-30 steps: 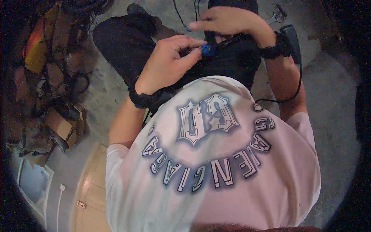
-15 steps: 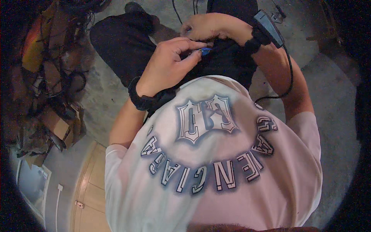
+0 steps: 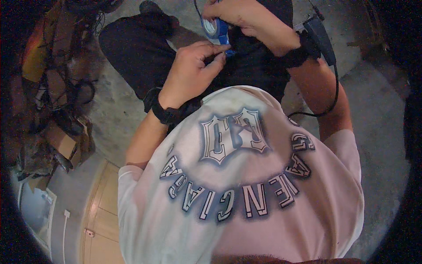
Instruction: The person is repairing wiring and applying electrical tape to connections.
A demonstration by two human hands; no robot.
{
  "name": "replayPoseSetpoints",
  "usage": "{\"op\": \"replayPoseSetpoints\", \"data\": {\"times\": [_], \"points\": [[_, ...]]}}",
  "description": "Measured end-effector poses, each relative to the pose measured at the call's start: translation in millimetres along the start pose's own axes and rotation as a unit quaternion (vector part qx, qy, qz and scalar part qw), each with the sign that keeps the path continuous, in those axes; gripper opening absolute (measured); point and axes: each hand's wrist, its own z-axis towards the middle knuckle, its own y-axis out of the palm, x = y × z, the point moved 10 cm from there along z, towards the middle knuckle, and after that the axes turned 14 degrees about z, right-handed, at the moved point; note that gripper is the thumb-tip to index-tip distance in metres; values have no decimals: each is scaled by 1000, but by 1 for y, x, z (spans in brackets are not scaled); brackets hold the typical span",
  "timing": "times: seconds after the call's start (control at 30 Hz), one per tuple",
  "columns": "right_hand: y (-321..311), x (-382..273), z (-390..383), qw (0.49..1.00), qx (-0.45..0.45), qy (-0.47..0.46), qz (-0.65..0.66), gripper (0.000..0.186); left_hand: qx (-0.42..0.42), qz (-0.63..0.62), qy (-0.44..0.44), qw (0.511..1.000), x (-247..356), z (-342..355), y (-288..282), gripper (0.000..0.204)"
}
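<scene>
My right hand (image 3: 237, 20) grips a roll of blue tape (image 3: 212, 27) at the top middle, its fingers over the roll and white core. A strip of blue tape runs down from it to my left hand (image 3: 195, 70), whose thumb and forefinger pinch at a small blue piece (image 3: 229, 53) over my black trousers (image 3: 132, 57). What lies between the fingertips is partly hidden. Both wrists wear black bands, and a dark device (image 3: 318, 37) with a black cord sits beside the right one. My white printed shirt (image 3: 237, 171) fills the lower middle.
A heap of tangled dark cables (image 3: 52, 79) and bags lies along the left, with cardboard boxes (image 3: 63, 143) below it. At the lower left are a beige door (image 3: 99, 211) and a window (image 3: 35, 204). Grey concrete floor (image 3: 369, 132) lies to the right.
My right hand has dipped, then moved upward with the tape roll now in view, drawing a strip out from my left hand. My left hand has shifted slightly left, still pinched.
</scene>
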Motion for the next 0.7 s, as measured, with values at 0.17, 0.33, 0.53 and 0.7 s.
{"op": "replayPoseSetpoints", "data": {"times": [0.17,0.33,0.53,0.7], "points": [[-24,33,-15,955,140,166,202,25,13,10,-10,1000,1,8,-4,25],[-26,18,-21,945,126,178,243,26,95,-159,-76,980,-8,0,-2,19],[-34,11,-16,968,146,117,170,29,31,-227,-98,968,-16,4,11,10],[-37,-19,-27,973,113,105,173,31,16,-249,-94,964,-21,3,15,12]]}}
